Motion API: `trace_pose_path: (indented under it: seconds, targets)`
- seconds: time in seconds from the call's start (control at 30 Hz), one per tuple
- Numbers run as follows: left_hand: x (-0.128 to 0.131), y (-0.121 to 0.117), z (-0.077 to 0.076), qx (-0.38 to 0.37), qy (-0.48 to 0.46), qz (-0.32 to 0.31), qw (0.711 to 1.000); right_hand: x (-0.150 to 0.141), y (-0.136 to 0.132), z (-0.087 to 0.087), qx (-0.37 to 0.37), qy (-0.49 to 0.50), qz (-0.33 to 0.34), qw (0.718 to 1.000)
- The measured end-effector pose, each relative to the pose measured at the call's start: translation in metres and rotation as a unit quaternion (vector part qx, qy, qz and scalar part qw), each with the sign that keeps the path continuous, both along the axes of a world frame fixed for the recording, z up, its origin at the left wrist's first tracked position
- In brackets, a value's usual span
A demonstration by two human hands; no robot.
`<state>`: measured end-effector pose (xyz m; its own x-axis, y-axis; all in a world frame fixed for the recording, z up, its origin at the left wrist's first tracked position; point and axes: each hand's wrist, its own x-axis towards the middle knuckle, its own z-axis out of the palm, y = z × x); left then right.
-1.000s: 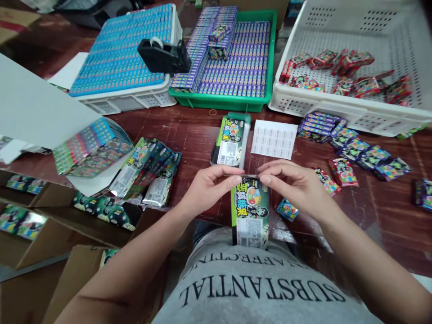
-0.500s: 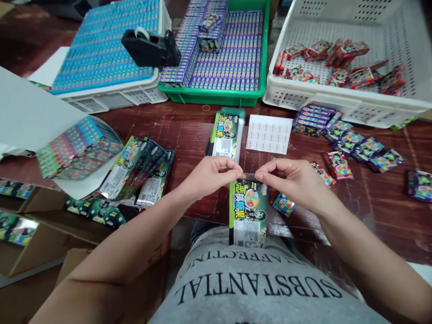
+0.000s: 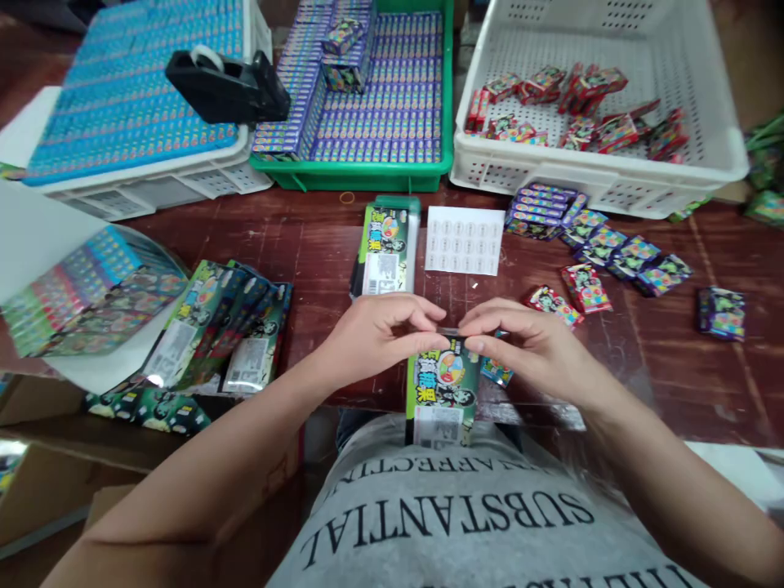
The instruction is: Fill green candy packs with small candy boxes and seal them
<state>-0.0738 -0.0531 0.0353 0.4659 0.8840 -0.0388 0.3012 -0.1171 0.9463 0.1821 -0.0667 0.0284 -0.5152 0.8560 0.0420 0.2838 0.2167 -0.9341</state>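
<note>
A green-and-black candy box (image 3: 442,400) with a round colour wheel and a white label stands at the table's front edge, against the grey shirt. My left hand (image 3: 398,333) pinches the left end of its top edge between thumb and fingers. At the right end of that same edge, my right hand (image 3: 530,341) pinches with thumb and curled fingers. A thin dark strip of the top edge shows between both sets of fingertips. Partly behind my right hand lies a small blue candy box (image 3: 496,371). Just beyond my left hand is another green-and-black candy box (image 3: 385,245).
A sticker sheet (image 3: 464,239) lies beyond my hands. Purple boxes (image 3: 634,257) and red boxes (image 3: 586,287) are on the right. At the back stand a green crate (image 3: 361,177), a white crate (image 3: 551,175) and a black tape dispenser (image 3: 226,88). Packed boxes (image 3: 184,327) lie left.
My fingertips have come down from a narrow dark strip held above the box onto its top edge. The whole view has shifted, so the table's things appear further left.
</note>
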Motion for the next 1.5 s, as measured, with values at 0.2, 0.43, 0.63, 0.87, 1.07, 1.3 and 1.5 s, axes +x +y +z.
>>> trace_pose_path:
  seconds: [0.2, 0.43, 0.63, 0.87, 1.07, 1.3, 1.5]
  targets:
    - [-0.001, 0.018, 0.002, 0.108, 0.104, -0.095, 0.984, 0.042, -0.029, -0.010, 0.128, -0.208, -0.080, 0.966]
    - [0.001, 0.019, -0.005, 0.081, 0.101, -0.052, 0.990, 0.040, -0.067, -0.057, 0.134, -0.363, -0.085, 0.918]
    - [-0.022, 0.009, -0.012, -0.060, 0.065, -0.035, 0.995, 0.054, -0.069, -0.049, 0.100, -0.248, -0.144, 0.953]
    - [-0.058, -0.021, -0.027, -0.084, 0.059, 0.265, 0.959, 0.044, -0.084, -0.024, 0.229, -0.223, -0.291, 0.902]
    - [-0.021, -0.032, -0.029, -0.036, -0.055, 0.367, 0.928, 0.023, -0.068, -0.028, 0.247, -0.242, -0.206, 0.915]
    - [-0.032, -0.028, -0.030, -0.047, -0.110, 0.379, 0.918, 0.048, -0.054, -0.030, 0.137, -0.141, 0.004, 0.980]
    - [-0.027, -0.021, -0.030, -0.142, -0.090, 0.351, 0.921, 0.051, -0.025, -0.030, 0.182, -0.122, 0.002, 0.976]
